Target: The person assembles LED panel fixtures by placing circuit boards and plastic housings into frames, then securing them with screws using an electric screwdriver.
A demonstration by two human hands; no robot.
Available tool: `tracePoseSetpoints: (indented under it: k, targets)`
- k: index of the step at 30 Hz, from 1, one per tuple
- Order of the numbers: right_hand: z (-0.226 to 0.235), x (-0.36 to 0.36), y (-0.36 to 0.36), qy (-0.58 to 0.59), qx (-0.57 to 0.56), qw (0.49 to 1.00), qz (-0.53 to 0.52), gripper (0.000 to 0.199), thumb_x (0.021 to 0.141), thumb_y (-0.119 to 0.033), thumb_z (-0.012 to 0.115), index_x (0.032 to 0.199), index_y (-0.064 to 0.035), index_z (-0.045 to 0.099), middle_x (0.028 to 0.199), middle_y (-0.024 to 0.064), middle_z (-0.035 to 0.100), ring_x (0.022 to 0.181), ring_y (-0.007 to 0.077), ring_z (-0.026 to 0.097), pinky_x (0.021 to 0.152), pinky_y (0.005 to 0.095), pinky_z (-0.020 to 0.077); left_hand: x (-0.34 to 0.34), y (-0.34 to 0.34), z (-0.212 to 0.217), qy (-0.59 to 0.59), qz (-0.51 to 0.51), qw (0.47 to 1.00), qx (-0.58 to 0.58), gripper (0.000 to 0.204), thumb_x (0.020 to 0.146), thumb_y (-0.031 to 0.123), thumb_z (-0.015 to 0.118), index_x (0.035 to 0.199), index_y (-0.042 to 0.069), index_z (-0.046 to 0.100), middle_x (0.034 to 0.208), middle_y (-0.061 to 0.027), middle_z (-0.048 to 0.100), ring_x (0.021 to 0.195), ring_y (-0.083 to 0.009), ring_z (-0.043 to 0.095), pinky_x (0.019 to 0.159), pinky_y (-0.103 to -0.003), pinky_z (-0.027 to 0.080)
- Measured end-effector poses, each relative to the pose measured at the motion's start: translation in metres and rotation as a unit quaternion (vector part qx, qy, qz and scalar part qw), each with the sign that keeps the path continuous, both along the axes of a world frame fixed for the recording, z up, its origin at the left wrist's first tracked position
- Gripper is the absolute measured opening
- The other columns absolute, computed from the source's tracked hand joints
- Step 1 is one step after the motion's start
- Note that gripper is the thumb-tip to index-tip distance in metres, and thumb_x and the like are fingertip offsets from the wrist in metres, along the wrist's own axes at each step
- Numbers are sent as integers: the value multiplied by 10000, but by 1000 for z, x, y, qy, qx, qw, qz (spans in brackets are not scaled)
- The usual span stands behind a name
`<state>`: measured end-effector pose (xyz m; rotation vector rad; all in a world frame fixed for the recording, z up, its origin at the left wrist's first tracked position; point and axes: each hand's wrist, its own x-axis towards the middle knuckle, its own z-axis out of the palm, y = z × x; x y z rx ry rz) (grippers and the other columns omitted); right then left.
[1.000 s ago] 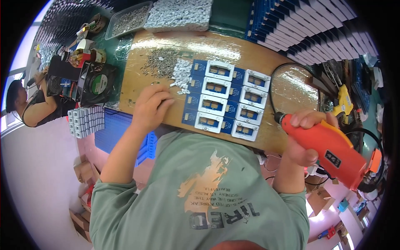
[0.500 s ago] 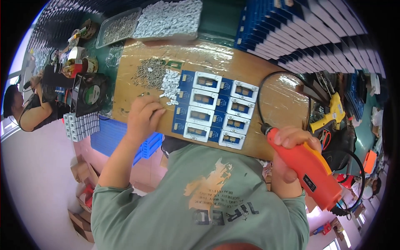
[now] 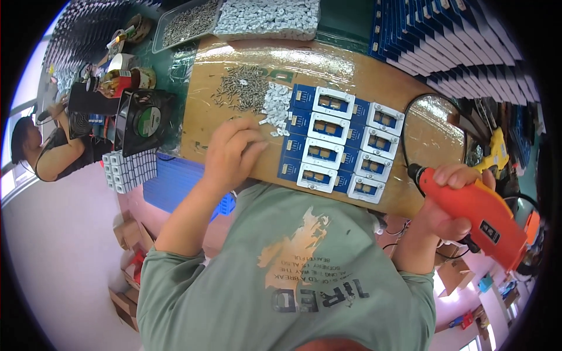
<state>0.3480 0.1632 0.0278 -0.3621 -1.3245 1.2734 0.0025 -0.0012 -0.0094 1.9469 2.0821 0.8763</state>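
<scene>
R hand [image 3: 438,215] is gripping the red elec. driver [image 3: 481,212], prob. stiff & heavyish, best held round its body; L hand [image 3: 233,149] half-curled, contents unclear.

Upside-down dark lettering [image 3: 287,301] spans the green shirt [image 3: 246,251]; a dark label [image 3: 489,231] marks the red power tool [image 3: 465,202].

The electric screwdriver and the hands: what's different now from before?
Only the view swung: since the last picture, the whole workbench scene slid right and slightly up. Nothing was visibly picked up or let go. The right hand keeps its grip on the electric screwdriver; the left hand stays beside the small white pieces. The screw pile looks the same.
</scene>
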Motion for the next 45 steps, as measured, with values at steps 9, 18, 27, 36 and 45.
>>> tracePoseSetpoints:
  k: [9, 18, 27, 36, 45]
  targets:
    - [1, -7, -16, -76, 58, 994, -43, 977, 807, -610, 761, 1473, -18, 362, 963, 111, 590, 833, 267, 610, 740, 408, 535, 14, 9, 3, -32, 9, 999, -39, 105, 834, 91, 730, 919, 49, 685, 1071, -118, 629, 1020, -315, 603, 890, -390, 481]
    - [4, -9, -17, -69, 62, 996, -6, 880, 867, -597, 693, 1473, -45, 372, 973, 91, 562, 854, 246, 582, 770, 399, 475, 15, 15, 4, -94, 70, 991, -56, 79, 838, 107, 727, 903, 70, 700, 1049, -109, 635, 967, -328, 616, 857, -421, 486]
    - [6, -9, -14, -33, -23, 999, -28, 979, 786, -527, 820, 1476, -9, 357, 978, 105, 587, 856, 253, 602, 755, 394, 534, 14, 24, 18, -107, 51, 987, -107, 72, 860, 101, 698, 875, 34, 679, 1016, -127, 627, 949, -342, 617, 825, -419, 492]
    - [6, -2, -7, -52, -31, 998, -12, 932, 827, -599, 738, 1461, -30, 360, 984, 97, 563, 858, 232, 563, 789, 381, 499, 24, 31, 22, -93, 55, 985, -135, 75, 860, 100, 692, 866, 28, 670, 978, -123, 622, 912, -338, 616, 790, -416, 491]
    - [10, -7, -14, -88, -59, 993, -58, 964, 795, -599, 775, 1455, -25, 369, 997, 96, 570, 866, 234, 587, 786, 387, 524, 24, 20, 8, -15, 74, 997, -21, 102, 832, 90, 746, 929, 64, 727, 952, -95, 643, 869, -287, 644, 744, -373, 518]
